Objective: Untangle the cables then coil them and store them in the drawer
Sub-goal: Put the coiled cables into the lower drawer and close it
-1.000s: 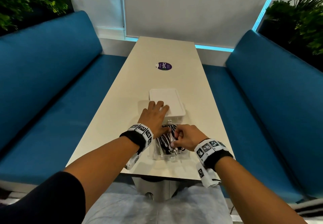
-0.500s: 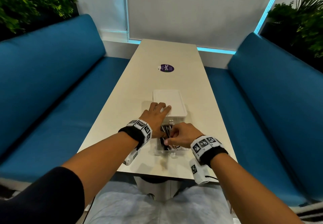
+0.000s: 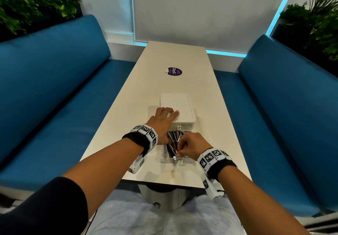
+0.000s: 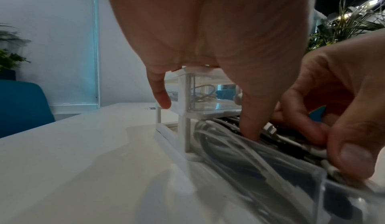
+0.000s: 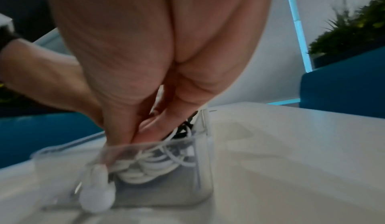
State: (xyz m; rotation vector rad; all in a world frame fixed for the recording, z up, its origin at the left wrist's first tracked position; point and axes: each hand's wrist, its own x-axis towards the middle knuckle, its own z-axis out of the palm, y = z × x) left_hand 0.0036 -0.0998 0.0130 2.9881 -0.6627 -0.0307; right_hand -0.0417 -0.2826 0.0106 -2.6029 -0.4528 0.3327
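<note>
A small white drawer unit (image 3: pixel 176 104) stands on the table (image 3: pixel 210 124), its clear bottom drawer (image 3: pixel 165 158) pulled out toward me. Coiled white and black cables (image 3: pixel 172 141) fill that drawer. My left hand (image 3: pixel 162 119) lies on the unit's top with straight fingers, and its thumb (image 4: pixel 250 128) presses down on the cables (image 4: pixel 218 138). My right hand (image 3: pixel 184 146) is curled over the near end of the drawer. Its thumb and fingers (image 5: pixel 158 125) pinch the cables (image 5: pixel 150 166) behind the clear front wall (image 5: pixel 145 146). An upper drawer (image 4: pixel 208 99) holds another white cable.
A round purple sticker (image 3: pixel 174 71) lies farther up the table. Blue benches (image 3: pixel 54 97) (image 3: pixel 283 106) run along both sides, with plants behind them. The table's near edge (image 3: pixel 182 182) is just below the drawer front.
My right hand's fingers have sunk a little deeper onto the cables in the drawer. The left hand has stayed on the unit. My head has moved slightly.
</note>
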